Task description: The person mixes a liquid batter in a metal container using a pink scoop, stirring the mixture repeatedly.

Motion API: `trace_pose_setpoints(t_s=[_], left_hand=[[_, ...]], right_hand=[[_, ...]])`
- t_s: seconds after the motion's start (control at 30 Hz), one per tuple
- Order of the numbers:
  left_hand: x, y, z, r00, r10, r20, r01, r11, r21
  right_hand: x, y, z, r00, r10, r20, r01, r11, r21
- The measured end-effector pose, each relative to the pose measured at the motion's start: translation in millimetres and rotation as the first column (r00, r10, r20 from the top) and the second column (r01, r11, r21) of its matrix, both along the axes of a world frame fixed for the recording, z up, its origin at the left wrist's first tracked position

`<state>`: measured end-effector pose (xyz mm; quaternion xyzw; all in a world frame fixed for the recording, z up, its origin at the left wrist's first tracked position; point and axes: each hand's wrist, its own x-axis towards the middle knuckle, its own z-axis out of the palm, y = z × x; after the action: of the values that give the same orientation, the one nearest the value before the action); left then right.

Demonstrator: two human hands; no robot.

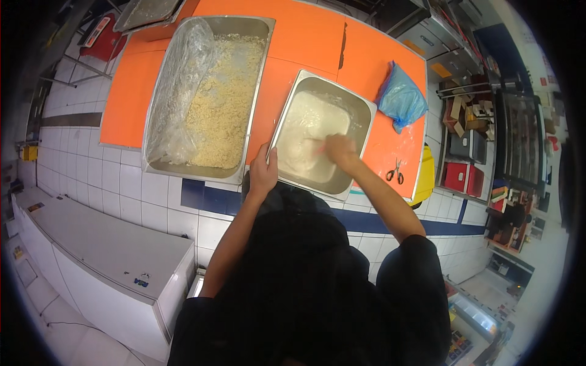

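Observation:
A deep steel pan (367,120) of pale, creamy liquid (311,116) stands in front of me on the orange table. My left hand (264,171) grips the pan's left rim, thumb uppermost. Over the liquid, my right hand (339,148) is closed on a reddish utensil handle (319,149), blurred by motion; the utensil's far end cannot be made out. Left of this pan is a larger steel pan (249,128) with yellowish crumbly food (224,105), partly covered by clear plastic film (181,91).
On the orange table (311,27), a tied blue plastic bag (401,98) and black-handled scissors (395,172) lie to the right. Another metal tray (146,13) is at the upper left. A white chest freezer (105,247) stands at the lower left, and a yellow container (425,176) is beside the table's right edge.

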<state>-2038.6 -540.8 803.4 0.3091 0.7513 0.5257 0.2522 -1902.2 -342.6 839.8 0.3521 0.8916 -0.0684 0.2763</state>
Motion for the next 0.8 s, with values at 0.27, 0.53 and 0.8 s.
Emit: trace_pose_setpoints(t_s=[0.27,0.53,0.8], left_hand=[[0.1,-0.7,-0.8,0.999,-0.025,0.020,0.025,1.000,0.015],[-1.4,2.9,1.4,0.999,-0.035,-0.002,0.035,0.999,0.023],[-1.9,-1.1,-0.6,0.999,-0.014,0.040,0.013,1.000,0.014]], right_hand=[[-0.8,-7.0,-39.8,0.989,0.119,-0.086,-0.117,0.993,0.029],[-18.8,23.5,-35.6,0.971,0.030,-0.238,0.002,0.991,0.134],[-8.2,33.1,-3.7,0.984,-0.146,-0.098,0.156,0.982,0.109]])
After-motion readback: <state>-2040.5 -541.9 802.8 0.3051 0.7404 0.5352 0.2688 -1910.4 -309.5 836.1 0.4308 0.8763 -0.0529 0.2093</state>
